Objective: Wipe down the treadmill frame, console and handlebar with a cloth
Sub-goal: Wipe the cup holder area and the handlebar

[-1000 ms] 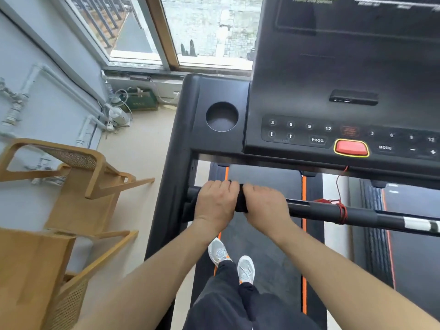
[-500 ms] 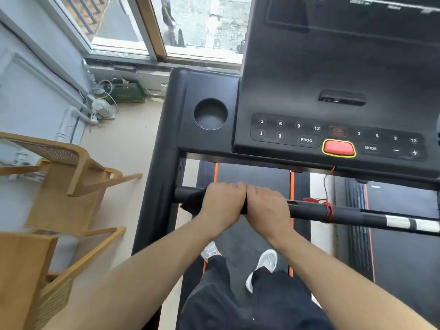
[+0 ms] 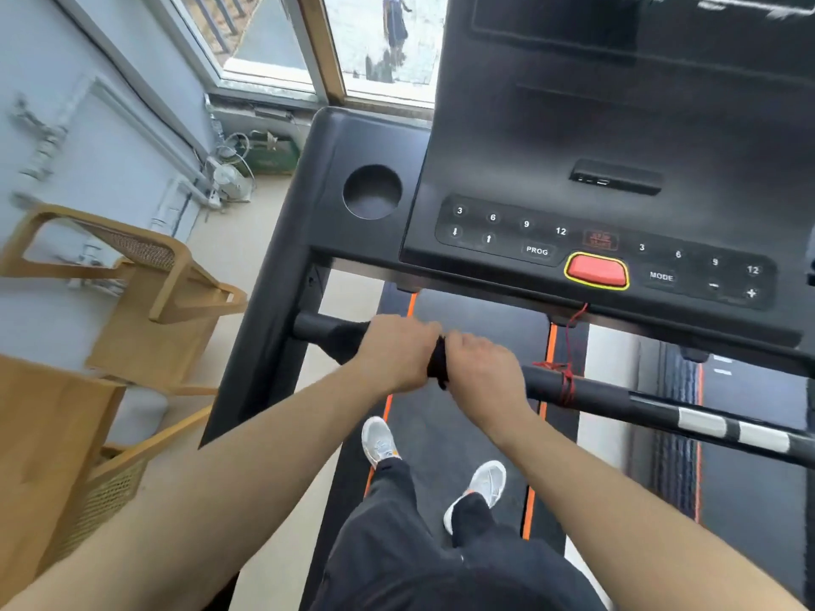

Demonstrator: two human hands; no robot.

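Note:
The black treadmill handlebar [image 3: 617, 401] runs across the middle, below the console [image 3: 617, 125] with its button row and red stop button [image 3: 596, 271]. My left hand [image 3: 397, 350] and my right hand [image 3: 483, 368] grip the bar side by side near its left end. Both are closed over a black cloth [image 3: 439, 366] wrapped around the bar. The cloth shows between the hands, and a fold bulges out left of my left hand. The frame's left upright [image 3: 273, 310] stands just left of the hands.
A red safety cord [image 3: 566, 381] is tied around the bar right of my right hand. A round cup holder [image 3: 372, 191] sits left of the console. Wooden chairs [image 3: 132, 293] stand on the floor at the left. My feet are on the belt [image 3: 441, 434].
Both hands have slid a little to the right along the bar, away from the left upright, with the cloth under them. My feet have shifted on the belt.

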